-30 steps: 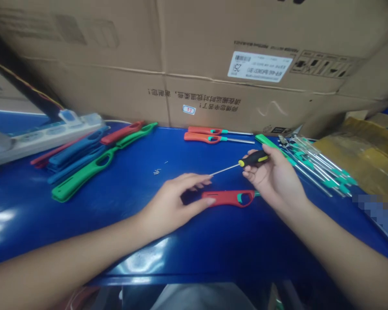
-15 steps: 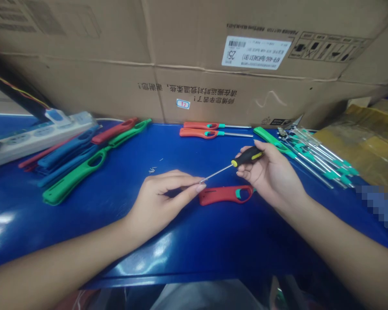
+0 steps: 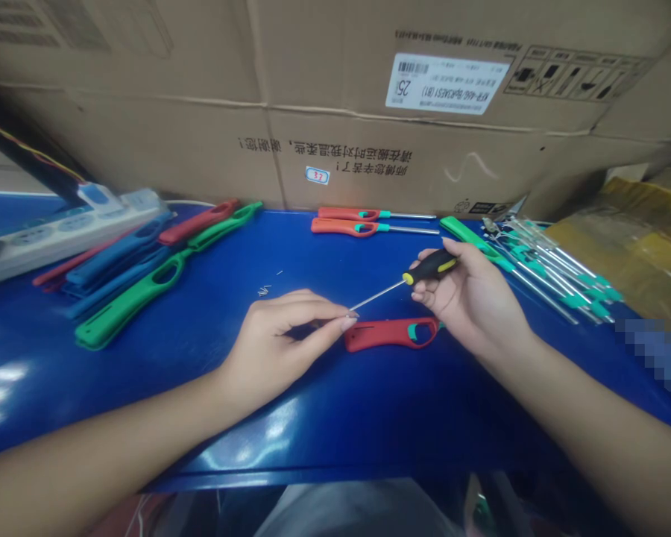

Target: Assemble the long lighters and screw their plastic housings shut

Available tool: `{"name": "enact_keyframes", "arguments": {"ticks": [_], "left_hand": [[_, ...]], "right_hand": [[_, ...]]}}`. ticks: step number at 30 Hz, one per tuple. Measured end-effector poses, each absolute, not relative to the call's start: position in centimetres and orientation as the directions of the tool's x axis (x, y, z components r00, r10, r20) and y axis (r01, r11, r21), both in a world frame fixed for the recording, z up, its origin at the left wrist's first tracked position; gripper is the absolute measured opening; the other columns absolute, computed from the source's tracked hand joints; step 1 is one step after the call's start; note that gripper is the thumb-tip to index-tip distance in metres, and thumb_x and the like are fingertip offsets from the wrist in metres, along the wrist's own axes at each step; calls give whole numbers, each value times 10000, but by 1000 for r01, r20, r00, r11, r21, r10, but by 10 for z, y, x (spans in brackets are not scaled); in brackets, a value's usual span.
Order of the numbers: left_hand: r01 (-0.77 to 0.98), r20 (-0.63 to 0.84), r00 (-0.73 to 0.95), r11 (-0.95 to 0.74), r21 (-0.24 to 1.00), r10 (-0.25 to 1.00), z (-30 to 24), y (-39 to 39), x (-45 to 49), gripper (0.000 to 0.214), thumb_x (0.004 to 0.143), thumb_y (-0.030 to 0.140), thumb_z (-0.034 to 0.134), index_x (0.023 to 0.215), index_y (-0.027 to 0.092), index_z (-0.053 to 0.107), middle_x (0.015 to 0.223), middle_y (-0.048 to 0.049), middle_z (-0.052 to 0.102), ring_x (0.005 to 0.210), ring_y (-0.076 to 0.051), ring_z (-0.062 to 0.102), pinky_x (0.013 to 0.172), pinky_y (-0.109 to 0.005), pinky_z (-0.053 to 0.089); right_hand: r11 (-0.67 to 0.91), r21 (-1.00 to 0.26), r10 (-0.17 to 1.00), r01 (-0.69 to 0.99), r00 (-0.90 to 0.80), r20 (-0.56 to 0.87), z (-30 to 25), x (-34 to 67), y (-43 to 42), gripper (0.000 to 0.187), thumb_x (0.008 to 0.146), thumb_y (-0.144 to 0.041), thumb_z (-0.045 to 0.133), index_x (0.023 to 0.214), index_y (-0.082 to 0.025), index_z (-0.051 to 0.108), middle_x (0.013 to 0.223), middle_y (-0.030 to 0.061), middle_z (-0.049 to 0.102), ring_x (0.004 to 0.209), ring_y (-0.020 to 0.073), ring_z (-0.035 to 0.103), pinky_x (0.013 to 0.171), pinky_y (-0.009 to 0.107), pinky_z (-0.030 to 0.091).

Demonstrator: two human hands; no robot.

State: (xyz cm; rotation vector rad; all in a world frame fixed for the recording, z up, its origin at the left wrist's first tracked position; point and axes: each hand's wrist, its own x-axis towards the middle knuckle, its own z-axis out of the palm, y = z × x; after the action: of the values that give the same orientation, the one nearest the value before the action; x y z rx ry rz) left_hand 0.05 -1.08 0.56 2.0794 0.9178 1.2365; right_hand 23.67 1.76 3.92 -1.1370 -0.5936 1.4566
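Note:
My right hand (image 3: 470, 302) grips a small screwdriver (image 3: 419, 272) with a black and yellow handle, its thin shaft slanting down to the left. The shaft's tip meets the pinched thumb and forefinger of my left hand (image 3: 282, 339); whatever sits in that pinch is too small to make out. Just below the shaft a red lighter body (image 3: 388, 333) with a teal trigger lies flat on the blue table (image 3: 335, 418), between the two hands.
Green, blue and red lighter shells (image 3: 139, 261) lie piled at the left beside a white power strip (image 3: 61, 231). Two orange lighters (image 3: 363, 221) rest at the back, metal-tubed parts (image 3: 542, 268) at the right. A few tiny screws (image 3: 265, 289) lie loose. Cardboard boxes (image 3: 335, 104) wall the back.
My left hand's fingers have drawn in from a flatter reach into a pinch at the screwdriver's tip. The right hand and screwdriver have barely shifted.

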Motion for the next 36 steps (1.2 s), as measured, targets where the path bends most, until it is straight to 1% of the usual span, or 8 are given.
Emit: {"name": "enact_keyframes", "arguments": {"ticks": [5, 8, 13, 17, 21, 28, 32, 36], "left_hand": [[279, 524, 356, -623, 730, 774, 4, -9, 2, 55, 899, 146, 760, 919, 172, 805, 884, -7, 806, 797, -108, 734, 770, -191, 576], [285, 514, 365, -619, 732, 776, 3, -9, 2, 52, 900, 150, 761, 915, 176, 804, 881, -7, 802, 796, -110, 728, 756, -200, 572], [290, 516, 389, -633, 718, 763, 3, -10, 1, 52, 899, 157, 759, 885, 187, 799, 848, -3, 794, 757, -119, 717, 707, -221, 564], [297, 503, 417, -637, 712, 757, 4, -11, 0, 55, 898, 163, 753, 892, 190, 800, 850, -14, 794, 759, -133, 717, 699, -236, 564], [295, 497, 445, -646, 704, 745, 4, -12, 0, 72, 909, 174, 733, 906, 198, 801, 848, -24, 793, 761, -146, 719, 700, -253, 567], [296, 480, 465, -642, 707, 744, 3, -12, 0, 85, 912, 185, 722, 907, 190, 807, 847, -36, 795, 751, -152, 721, 696, -257, 573], [297, 474, 473, -641, 707, 743, 3, -12, -1, 87, 909, 177, 722, 911, 181, 809, 846, -43, 793, 746, -150, 719, 690, -254, 572], [290, 483, 474, -649, 704, 736, 3, -12, -1, 84, 907, 177, 722, 916, 180, 805, 844, -46, 790, 740, -152, 717, 678, -253, 573]], "right_hand": [[-215, -874, 957, -435, 85, -278, 36, 238, 17, 390, 1017, -302, 441, 745, -162, 682, 638, 34, 693, 457, 111, 615, 461, 211, 566], [-173, -894, 969, -412, 92, -230, 33, 239, 17, 353, 1000, -299, 481, 755, -160, 693, 650, 30, 687, 480, 112, 619, 478, 214, 569], [-61, -939, 989, -337, 108, -103, 31, 241, 17, 258, 939, -302, 567, 764, -165, 697, 681, 32, 677, 514, 126, 621, 489, 238, 570], [39, -968, 995, -247, 103, 14, 36, 242, 14, 237, 910, -285, 579, 730, -175, 686, 703, 40, 676, 515, 137, 623, 489, 262, 567], [108, -978, 989, -176, 115, 88, 41, 241, 11, 230, 880, -277, 576, 686, -204, 675, 688, 36, 667, 507, 141, 618, 468, 270, 547], [170, -975, 983, -143, 101, 157, 42, 242, 10, 204, 850, -290, 605, 677, -216, 684, 686, 38, 668, 486, 142, 606, 458, 292, 533], [201, -967, 979, -154, 74, 191, 41, 243, 10, 220, 865, -275, 581, 682, -220, 690, 679, 31, 676, 471, 136, 593, 458, 289, 527], [205, -967, 978, -151, 71, 197, 40, 243, 10, 222, 880, -303, 609, 690, -216, 683, 691, 29, 669, 477, 129, 587, 463, 285, 528]]}}
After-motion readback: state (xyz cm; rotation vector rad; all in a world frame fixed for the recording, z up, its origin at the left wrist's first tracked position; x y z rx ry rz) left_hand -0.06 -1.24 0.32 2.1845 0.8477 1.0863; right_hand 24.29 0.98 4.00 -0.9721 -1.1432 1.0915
